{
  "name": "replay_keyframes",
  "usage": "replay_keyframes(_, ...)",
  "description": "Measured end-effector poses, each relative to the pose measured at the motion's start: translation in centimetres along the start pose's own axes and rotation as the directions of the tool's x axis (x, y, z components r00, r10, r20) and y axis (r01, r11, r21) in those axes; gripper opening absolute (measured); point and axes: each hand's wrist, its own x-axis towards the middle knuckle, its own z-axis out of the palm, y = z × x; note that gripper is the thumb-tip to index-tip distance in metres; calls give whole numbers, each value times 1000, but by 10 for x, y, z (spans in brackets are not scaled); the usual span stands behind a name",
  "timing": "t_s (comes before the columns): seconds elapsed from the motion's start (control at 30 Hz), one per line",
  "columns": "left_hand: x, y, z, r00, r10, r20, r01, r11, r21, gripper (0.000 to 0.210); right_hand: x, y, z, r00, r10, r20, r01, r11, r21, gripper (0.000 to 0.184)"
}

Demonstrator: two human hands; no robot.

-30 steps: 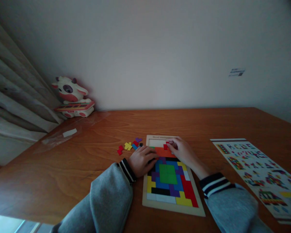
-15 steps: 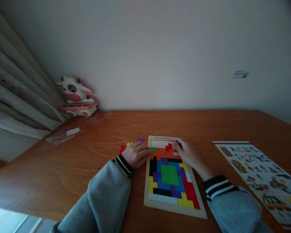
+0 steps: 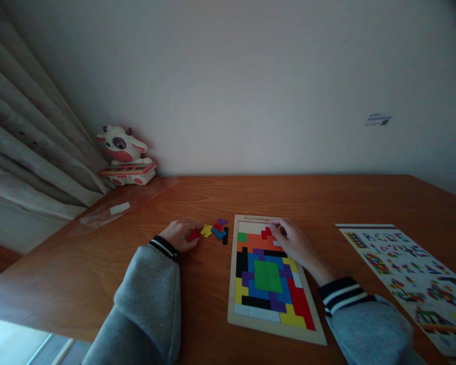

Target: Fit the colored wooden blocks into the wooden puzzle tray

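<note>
My left hand (image 3: 181,236) is at the left end of a small pile of loose puzzle pieces, its fingers closed around a red puzzle piece (image 3: 194,234) on the table. Beside it lie a yellow piece (image 3: 206,231), a blue piece (image 3: 219,233), a purple piece (image 3: 222,221) and a black piece (image 3: 225,236). A wooden puzzle board (image 3: 277,332), mostly filled with coloured block pieces, stands to the right. Over its upper right corner my right hand (image 3: 291,241) has thumb and fingers bent together, close to a red piece (image 3: 265,232); what they hold is hidden.
A printed pattern sheet (image 3: 406,263) lies to the right of the board. At the back left stands a toy cow with a keyboard (image 3: 127,157), near clear plastic with a white label (image 3: 119,208). A curtain (image 3: 34,137) hangs at the left; the wall closes the back.
My left hand has moved left from the board's edge to the red piece, uncovering the loose pieces. My right hand stays at the board's upper right. The view has shifted slightly.
</note>
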Motion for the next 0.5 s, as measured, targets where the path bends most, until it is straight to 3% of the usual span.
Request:
replay_keyframes(0.33, 10, -2, 10, 998, -9, -59, 2, 994, -109, 36, 1, -1, -1, 1000, 19, 7, -19, 1000, 9, 29)
replay_keyframes(0.5, 14, -1, 19, 991, -83, -104, 64, 982, -177, 40, 2, 1, -1, 1000, 15, 2, -15, 999, 44, 31)
